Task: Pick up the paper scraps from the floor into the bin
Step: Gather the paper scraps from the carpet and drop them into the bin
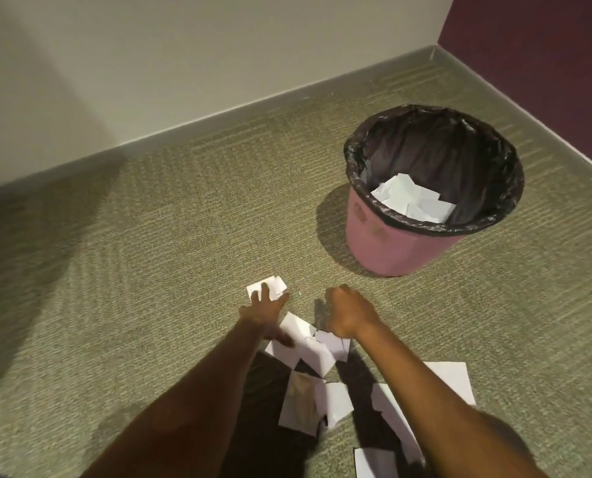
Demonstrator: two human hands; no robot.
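Note:
Several white paper scraps (pixel 313 351) lie on the green carpet near the bottom middle, with more under and beside my forearms. My left hand (pixel 263 310) is spread flat, its fingers resting on a small scrap (pixel 272 283) at the far end of the pile. My right hand (pixel 348 312) is curled with the knuckles up just right of it; I cannot see whether paper is inside it. The pink bin (pixel 384 250) with a black liner stands upright to the far right and holds several white scraps (pixel 410 198).
A cream wall with a grey skirting board (pixel 218 113) runs behind. A dark purple wall (pixel 536 46) closes the corner at the right. Bare carpet (pixel 132 270) stretches to the left of the pile.

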